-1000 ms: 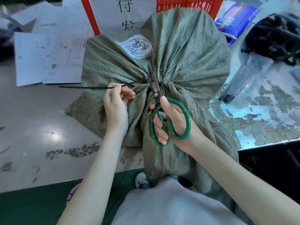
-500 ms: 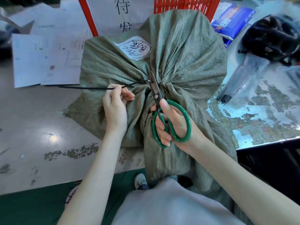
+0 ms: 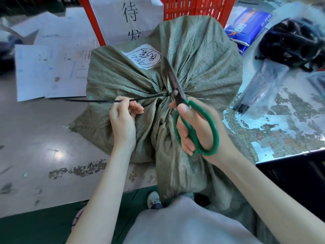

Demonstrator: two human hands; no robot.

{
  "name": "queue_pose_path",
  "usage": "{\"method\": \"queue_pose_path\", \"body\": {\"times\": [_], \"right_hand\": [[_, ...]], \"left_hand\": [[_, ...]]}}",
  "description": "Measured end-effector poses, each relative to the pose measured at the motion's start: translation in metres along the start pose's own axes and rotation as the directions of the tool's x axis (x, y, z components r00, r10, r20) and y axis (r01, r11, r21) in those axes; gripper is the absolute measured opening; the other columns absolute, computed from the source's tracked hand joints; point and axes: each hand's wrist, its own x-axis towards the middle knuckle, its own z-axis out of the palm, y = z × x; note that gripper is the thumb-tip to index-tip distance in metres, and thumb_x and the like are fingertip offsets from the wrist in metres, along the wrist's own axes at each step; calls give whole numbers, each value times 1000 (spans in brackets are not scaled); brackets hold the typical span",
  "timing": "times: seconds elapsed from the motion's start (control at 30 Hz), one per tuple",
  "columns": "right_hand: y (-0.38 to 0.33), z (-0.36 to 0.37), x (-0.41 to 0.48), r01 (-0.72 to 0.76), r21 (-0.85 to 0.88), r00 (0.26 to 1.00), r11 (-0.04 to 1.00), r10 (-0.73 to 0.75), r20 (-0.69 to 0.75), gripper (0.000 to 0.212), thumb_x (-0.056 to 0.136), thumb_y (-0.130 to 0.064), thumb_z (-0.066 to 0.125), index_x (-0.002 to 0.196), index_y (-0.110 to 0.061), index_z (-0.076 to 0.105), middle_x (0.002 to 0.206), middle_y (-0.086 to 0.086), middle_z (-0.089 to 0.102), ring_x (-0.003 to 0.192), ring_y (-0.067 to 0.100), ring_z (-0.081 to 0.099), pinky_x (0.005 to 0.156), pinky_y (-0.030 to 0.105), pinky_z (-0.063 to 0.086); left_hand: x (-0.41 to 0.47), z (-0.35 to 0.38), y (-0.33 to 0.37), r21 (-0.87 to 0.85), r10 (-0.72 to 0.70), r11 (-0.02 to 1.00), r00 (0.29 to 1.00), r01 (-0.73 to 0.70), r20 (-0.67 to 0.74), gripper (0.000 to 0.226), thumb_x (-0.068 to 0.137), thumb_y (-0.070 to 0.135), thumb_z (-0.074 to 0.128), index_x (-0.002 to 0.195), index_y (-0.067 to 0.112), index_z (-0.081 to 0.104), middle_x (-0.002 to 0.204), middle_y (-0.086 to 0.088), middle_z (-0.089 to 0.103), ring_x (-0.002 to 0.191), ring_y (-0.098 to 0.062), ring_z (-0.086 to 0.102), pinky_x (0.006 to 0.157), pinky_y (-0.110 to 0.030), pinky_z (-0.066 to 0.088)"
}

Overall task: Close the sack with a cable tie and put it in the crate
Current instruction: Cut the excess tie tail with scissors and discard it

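**Head view, near to far.** At lower centre, the loose mouth of the sack [image 3: 197, 64] hangs over the near edge of the counter [image 3: 35, 138], while its filled body lies on top. This probably leaves the gathered neck free to work on.

At mid-frame left, the left hand [image 3: 123, 124] has its fingers curled and pinches the tail of the black cable tie [image 3: 91, 100]. It draws the tail taut toward the left of the frame, apparently to keep the loop tight and give a straight run for cutting.

At mid-frame right, the right hand [image 3: 198, 131] is clamped through the green loops of the scissors [image 3: 177, 95]. The blades are together and point up-frame, with the pivot over the cinched neck. The tail is not yet trimmed.

At top centre, the red crate [image 3: 197, 6] stands just behind the sack, placed for a short lift. The sack is on the counter, not in the crate.
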Motion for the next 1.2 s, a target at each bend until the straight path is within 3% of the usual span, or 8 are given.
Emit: {"method": "queue_pose_path", "body": {"times": [0.3,0.43,0.53,0.63,0.7,1.0,1.1,1.2], "right_hand": [[-49,-44,20,191,-352,924,916,-289,-251,20,90,-17,61,102,-2,55,51,0,50,30,17,38,28,21,31],[-51,-81,36,71,-709,788,702,-475,-392,17,82,-25,69,93,-27,56,56,-6,53,46,13,44,46,25,35],[-45,-109,46,-74,-823,717,563,-544,-437,28,81,-17,63,109,-18,58,65,-7,54,50,-1,44,50,13,33],[-28,-134,46,-188,-817,710,545,-499,-497,33,82,-12,60,115,-11,58,75,4,57,64,13,50,49,5,32],[-12,-149,44,-210,-757,695,619,-451,-561,30,83,-18,59,113,-14,60,68,5,53,61,18,47,51,21,36],[16,-172,42,-66,-393,552,917,-294,-780,17,85,-24,60,102,-24,62,61,4,48,57,22,45,49,29,35],[25,-186,39,-216,-392,516,894,-237,-823,32,87,-16,54,119,-15,56,77,6,57,62,19,52,49,25,41],[36,-201,32,-399,-423,508,814,-188,-841,43,86,-7,56,128,-12,50,111,16,60,80,21,55,67,36,50]], "left_hand": [[-1,-3,-2,161,52,985,996,-63,68,31,96,3,37,67,12,46,53,12,56,56,-8,55,62,-27,45],[0,-2,-5,239,76,967,995,-89,63,31,94,3,38,66,14,46,51,13,56,55,-8,54,63,-32,45],[-1,-1,-6,300,117,945,991,-130,60,29,93,8,40,66,17,47,50,13,57,55,-9,54,63,-31,47],[0,0,-7,329,146,931,987,-159,64,27,91,14,41,65,17,48,49,12,57,53,-9,54,59,-28,47],[1,0,-8,347,155,922,985,-170,71,30,92,16,41,63,18,47,49,11,56,53,-11,53,58,-30,47],[1,-4,-10,429,195,876,975,-221,103,31,94,20,41,64,19,47,51,11,57,55,-17,53,61,-34,48],[-1,-4,-9,453,208,860,972,-236,113,31,95,20,40,65,18,47,52,11,58,55,-14,54,60,-32,48],[-1,-5,-11,471,211,849,971,-238,110,30,95,20,41,66,15,49,53,11,60,54,-14,55,62,-36,50]]}}
